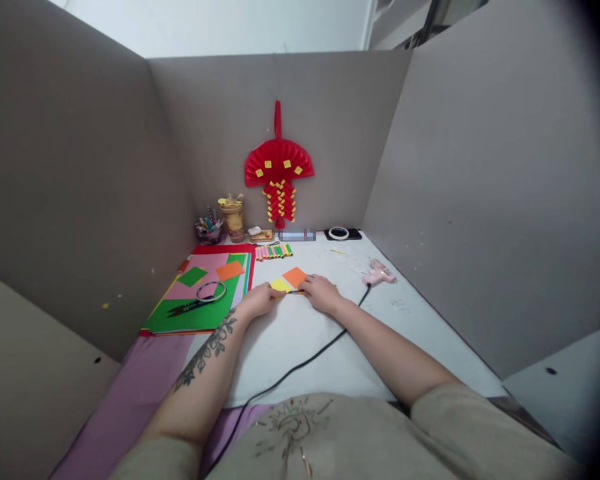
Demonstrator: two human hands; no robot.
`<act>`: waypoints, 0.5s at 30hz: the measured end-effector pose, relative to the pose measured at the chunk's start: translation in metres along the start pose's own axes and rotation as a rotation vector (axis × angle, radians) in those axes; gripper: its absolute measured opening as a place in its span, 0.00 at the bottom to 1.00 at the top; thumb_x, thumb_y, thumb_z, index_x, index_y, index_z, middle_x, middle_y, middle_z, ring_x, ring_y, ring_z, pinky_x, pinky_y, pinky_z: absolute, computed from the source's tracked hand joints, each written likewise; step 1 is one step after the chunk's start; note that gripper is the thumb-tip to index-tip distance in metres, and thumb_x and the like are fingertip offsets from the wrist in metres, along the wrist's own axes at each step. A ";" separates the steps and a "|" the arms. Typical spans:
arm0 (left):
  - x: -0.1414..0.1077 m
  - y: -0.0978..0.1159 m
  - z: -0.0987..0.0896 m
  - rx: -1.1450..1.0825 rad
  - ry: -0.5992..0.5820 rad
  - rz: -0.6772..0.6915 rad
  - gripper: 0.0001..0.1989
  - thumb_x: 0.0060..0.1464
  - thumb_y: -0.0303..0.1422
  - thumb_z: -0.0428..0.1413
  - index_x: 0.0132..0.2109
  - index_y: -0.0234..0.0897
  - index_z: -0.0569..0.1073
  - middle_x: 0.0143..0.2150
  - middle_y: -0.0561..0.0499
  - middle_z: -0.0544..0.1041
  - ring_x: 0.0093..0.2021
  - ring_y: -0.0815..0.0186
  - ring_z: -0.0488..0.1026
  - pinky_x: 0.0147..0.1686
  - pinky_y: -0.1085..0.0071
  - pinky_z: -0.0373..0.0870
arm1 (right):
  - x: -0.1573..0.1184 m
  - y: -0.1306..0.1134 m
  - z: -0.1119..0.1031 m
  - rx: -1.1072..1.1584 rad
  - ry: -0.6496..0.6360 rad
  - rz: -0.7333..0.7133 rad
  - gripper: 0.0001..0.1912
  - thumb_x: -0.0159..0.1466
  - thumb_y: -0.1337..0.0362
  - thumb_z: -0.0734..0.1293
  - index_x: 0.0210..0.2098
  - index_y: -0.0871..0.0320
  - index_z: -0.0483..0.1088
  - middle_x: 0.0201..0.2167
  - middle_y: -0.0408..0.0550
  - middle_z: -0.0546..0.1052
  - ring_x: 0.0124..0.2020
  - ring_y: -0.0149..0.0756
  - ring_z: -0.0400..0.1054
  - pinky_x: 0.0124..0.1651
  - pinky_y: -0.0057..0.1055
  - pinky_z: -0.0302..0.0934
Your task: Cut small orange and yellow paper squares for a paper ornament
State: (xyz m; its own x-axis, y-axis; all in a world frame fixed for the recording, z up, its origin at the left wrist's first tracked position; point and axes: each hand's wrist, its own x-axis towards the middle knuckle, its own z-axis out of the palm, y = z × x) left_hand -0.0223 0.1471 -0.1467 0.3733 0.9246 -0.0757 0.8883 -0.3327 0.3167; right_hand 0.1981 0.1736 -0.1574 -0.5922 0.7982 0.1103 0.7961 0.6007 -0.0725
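Note:
My left hand (261,301) and my right hand (320,293) meet at the middle of the white table. Both have their fingers closed at the ends of a thin dark stick (293,292), with a narrow strip of yellow paper along it. Whether the paper is wrapped round the stick is too small to make out. Just beyond the fingers lie a yellow paper square (281,285) and an orange paper square (295,276). My right fingers partly cover the orange square's edge.
Coloured sheets (180,320), scissors (187,307) and a tape roll (211,291) lie left. Small paper rolls (274,252) sit behind. A pink glue gun (380,273) rests right, its black cord (300,365) crossing under my right arm. A red paper fan ornament (279,163) hangs ahead.

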 end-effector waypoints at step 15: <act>0.000 0.001 -0.002 -0.009 0.002 0.011 0.17 0.59 0.38 0.46 0.52 0.48 0.72 0.43 0.49 0.74 0.41 0.65 0.71 0.42 0.76 0.63 | -0.001 -0.003 -0.001 0.007 0.019 -0.023 0.14 0.65 0.65 0.57 0.45 0.54 0.71 0.40 0.51 0.71 0.44 0.38 0.63 0.44 0.31 0.52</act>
State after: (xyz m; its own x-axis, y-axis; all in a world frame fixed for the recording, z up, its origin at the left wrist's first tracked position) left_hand -0.0218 0.1472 -0.1444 0.3828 0.9212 -0.0698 0.8814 -0.3415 0.3263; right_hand 0.1966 0.1711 -0.1559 -0.6076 0.7835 0.1306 0.7816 0.6190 -0.0772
